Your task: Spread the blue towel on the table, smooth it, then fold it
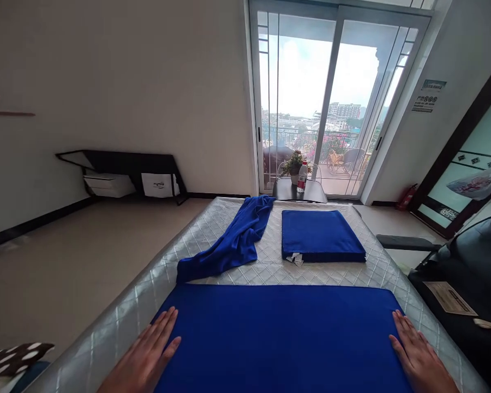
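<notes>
A blue cloth (286,333) lies spread flat over the near part of a pale quilted mattress (204,229). My left hand (149,349) rests flat on its left edge, fingers stretched out and thumb apart. On the opposite edge, my right hand (419,352) lies with its fingers extended too. Beyond the spread cloth, a crumpled blue cloth (233,245) trails across the left side of the mattress. To its right sits a neat stack of folded blue cloths (321,234), with white tags showing at the near edge.
Past the mattress stands a small dark table (315,191) holding a bottle (301,177) and a potted plant (295,164), before a sliding glass door (303,82). A black rack (133,166) is at the left wall. A black bag (480,245) lies at right.
</notes>
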`<state>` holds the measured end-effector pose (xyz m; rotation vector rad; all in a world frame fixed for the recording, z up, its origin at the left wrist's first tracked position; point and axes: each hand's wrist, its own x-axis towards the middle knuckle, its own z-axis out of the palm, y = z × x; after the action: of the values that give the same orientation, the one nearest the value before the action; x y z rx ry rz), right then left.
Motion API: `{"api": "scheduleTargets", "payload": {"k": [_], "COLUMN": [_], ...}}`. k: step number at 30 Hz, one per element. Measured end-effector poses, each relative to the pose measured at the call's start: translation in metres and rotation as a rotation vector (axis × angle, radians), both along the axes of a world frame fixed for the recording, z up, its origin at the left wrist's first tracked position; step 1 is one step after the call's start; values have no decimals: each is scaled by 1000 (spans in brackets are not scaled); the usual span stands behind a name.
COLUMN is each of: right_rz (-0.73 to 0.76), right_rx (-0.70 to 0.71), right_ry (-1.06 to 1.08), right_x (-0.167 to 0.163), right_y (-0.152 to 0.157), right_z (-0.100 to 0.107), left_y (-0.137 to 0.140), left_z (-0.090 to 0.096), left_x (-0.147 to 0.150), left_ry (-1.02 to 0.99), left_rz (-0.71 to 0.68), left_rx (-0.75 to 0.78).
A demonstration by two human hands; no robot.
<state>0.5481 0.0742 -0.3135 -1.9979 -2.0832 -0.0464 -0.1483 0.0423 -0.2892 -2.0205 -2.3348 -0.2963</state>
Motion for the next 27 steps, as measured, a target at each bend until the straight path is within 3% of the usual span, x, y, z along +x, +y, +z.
{"api": "scheduleTargets", "payload": {"k": [2, 7, 15, 19, 22, 27], "right_rz": [-12, -40, -70, -111, -70, 211], "right_rx": [10, 3, -33, 55, 86, -53], "right_ry": [-14, -44, -128, -221, -198, -20], "right_x": [-10, -34, -43, -72, -123, -236], "right_y": [0, -2, -11, -29, -49, -70], "right_z": [4, 17, 45, 68, 86, 108], "left_y": [-1, -6, -13, -18, -26, -34], "left_z": [6, 22, 43, 46, 48, 55], "left_x": [4, 18, 23, 31, 72, 191], "left_ry": [-69, -48, -14, 13, 10, -92], "left_rz": [-66, -72, -142, -156, -235, -479], "left_rx": [-14, 6, 30, 106, 217, 203]}}
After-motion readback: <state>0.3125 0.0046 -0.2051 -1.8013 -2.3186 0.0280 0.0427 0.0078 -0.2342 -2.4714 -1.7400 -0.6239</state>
